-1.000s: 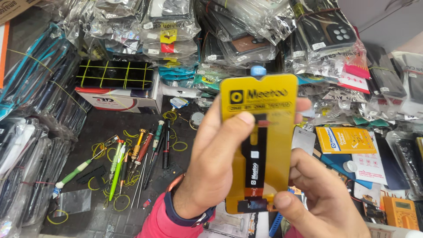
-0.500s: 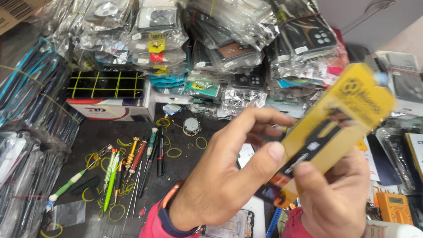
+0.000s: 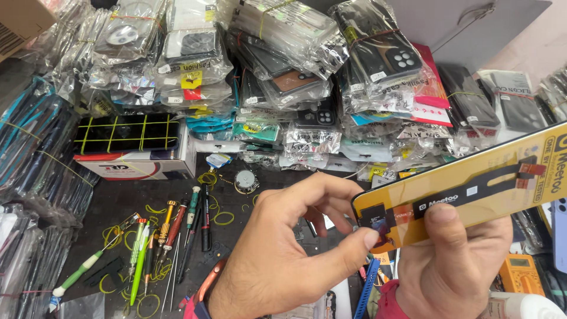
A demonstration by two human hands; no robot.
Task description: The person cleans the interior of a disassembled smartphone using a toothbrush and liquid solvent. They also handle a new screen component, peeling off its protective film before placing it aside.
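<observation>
At three o'clock above a cluttered repair bench, the right hand (image 3: 455,260) is gripping a thin yellow display panel (image 3: 472,183) while the left hand (image 3: 283,254) is pinching its flex-cable end; it looks light, stiff and fragile, best held by the edges.

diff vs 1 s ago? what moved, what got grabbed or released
The yellow panel swung from upright to lying nearly flat, top end now pointing right. Right hand still grips it; left hand fingers shifted to pinch its end connector. The screwdrivers and the bagged phone cases are unchanged.
</observation>
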